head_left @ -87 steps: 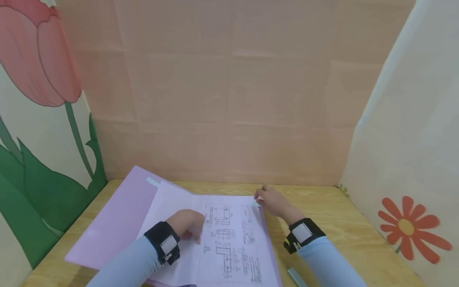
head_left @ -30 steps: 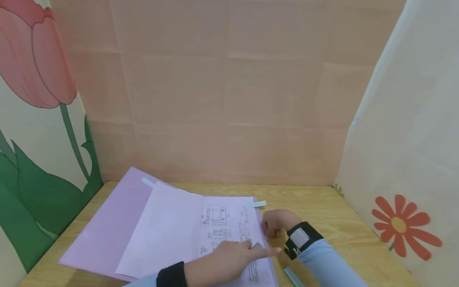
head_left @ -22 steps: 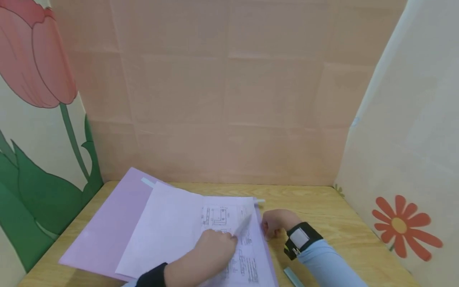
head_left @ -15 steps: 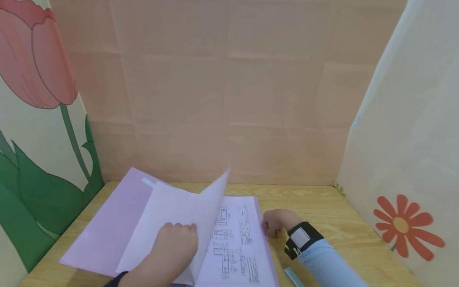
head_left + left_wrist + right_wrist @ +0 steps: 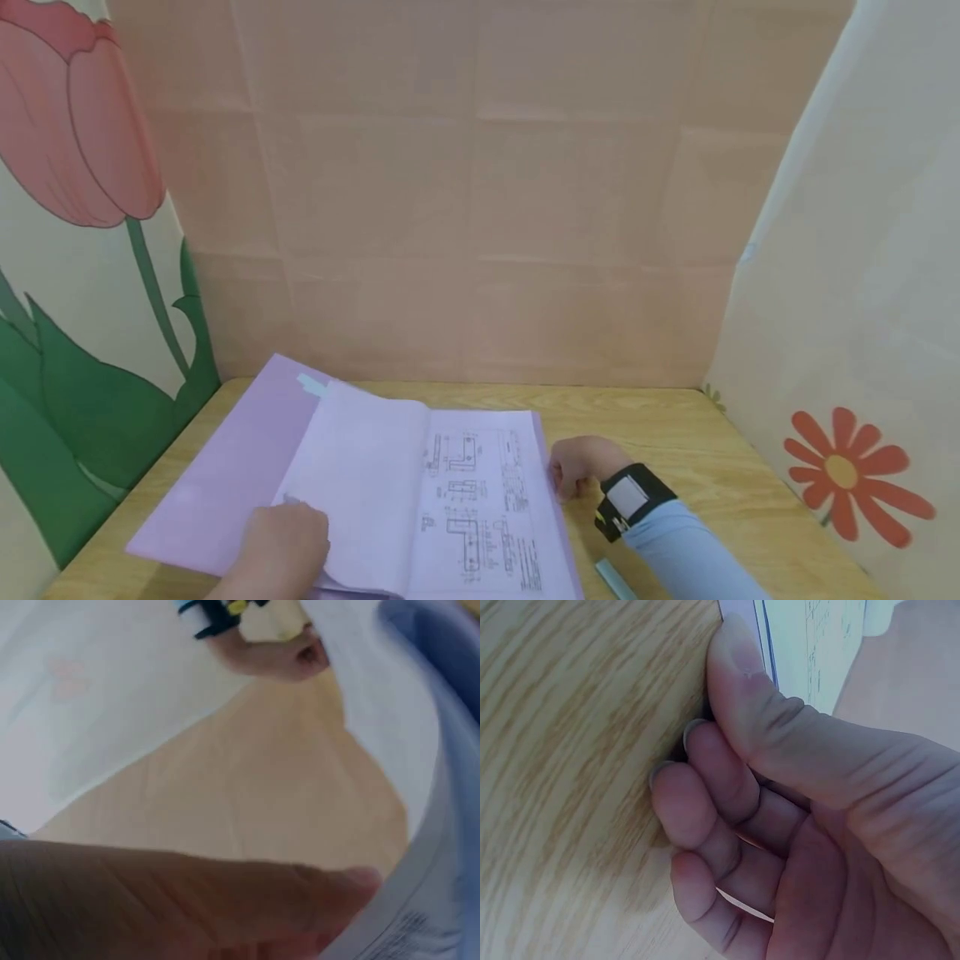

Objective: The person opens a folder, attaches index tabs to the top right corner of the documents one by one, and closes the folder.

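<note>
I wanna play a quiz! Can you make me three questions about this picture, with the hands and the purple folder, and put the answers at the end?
1. True or false: the purple folder is closed.
2. Pick one. Which hand is at the folder's edge nearest the red flower with the yellow middle?
A) left hand
B) right hand
C) neither
3. Fill the gap: the small pale green strip near the right sleeve lies on the wooden ____.

Key
1. False; it lies open, with pages showing.
2. B
3. table
</note>
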{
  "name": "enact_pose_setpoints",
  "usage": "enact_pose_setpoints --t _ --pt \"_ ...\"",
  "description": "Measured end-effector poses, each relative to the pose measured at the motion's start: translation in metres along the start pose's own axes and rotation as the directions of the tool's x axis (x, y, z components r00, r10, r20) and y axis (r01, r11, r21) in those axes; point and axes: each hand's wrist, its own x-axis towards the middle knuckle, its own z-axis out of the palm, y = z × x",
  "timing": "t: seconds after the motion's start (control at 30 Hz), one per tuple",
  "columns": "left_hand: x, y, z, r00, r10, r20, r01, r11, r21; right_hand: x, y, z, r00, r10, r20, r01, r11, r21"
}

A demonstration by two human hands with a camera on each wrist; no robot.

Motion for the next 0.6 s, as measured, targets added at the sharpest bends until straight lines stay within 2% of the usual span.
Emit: enact_pose_setpoints --t 0.07,0.1,0.13,0.17,0.2,0.27,0.3,0.37,0.43,0.5,0.57,0.6 --pt "0.001 -0.002 -0.012 0.994 -0.035 -0.105 0.041 0.998 0.055 -0.001 0.0 0.0 1.0 0.001 -0.001 -0.001 1.0 0.003" --pt "0.002 -0.002 -0.021 0.983 -0.043 -0.178 0.058 0.995 0.081 -0.002 0.0 0.0 1.0 0.005 0.001 -0.005 1.0 0.006" --pt "0.003 -0.002 -0.03 0.969 -0.047 -0.242 0.072 0.993 0.095 -0.002 0.0 0.001 1.0 0.011 0.002 -0.011 1.0 0.009" --pt "0.005 -0.001 -0.04 0.946 -0.035 -0.321 0.07 0.993 0.099 -0.003 0.0 0.001 1.0 0.016 0.005 -0.016 1.0 0.012" --pt "0.008 0.001 -0.049 0.92 -0.008 -0.392 0.052 0.993 0.102 -0.003 0.0 0.002 1.0 0.021 0.006 -0.021 1.0 0.012" --pt "0.018 0.006 -0.067 0.875 0.067 -0.479 -0.034 0.997 0.076 -0.003 0.0 0.002 1.0 0.027 0.009 -0.027 1.0 0.014" --pt "0.026 0.011 -0.074 0.87 0.108 -0.481 -0.097 0.994 0.049 -0.003 -0.001 0.002 1.0 0.029 0.01 -0.029 0.999 0.015" --pt "0.047 0.02 -0.084 0.876 0.203 -0.438 -0.24 0.97 -0.031 -0.003 -0.001 0.002 0.999 0.033 0.01 -0.033 0.999 0.01" --pt "0.074 0.03 -0.084 0.897 0.29 -0.334 -0.35 0.927 -0.136 -0.002 -0.001 0.002 0.999 0.033 0.005 -0.033 0.999 0.003" --pt "0.103 0.04 -0.077 0.917 0.354 -0.186 -0.389 0.897 -0.211 -0.001 -0.001 0.001 0.999 0.033 0.002 -0.033 0.999 -0.005" --pt "0.13 0.048 -0.061 0.916 0.397 -0.061 -0.4 0.886 -0.234 0.0 -0.002 0.0 0.999 0.033 -0.002 -0.033 0.999 -0.01" --pt "0.142 0.052 -0.052 0.916 0.401 0.001 -0.389 0.891 -0.235 0.001 -0.002 0.0 0.999 0.032 -0.003 -0.032 0.999 -0.01"
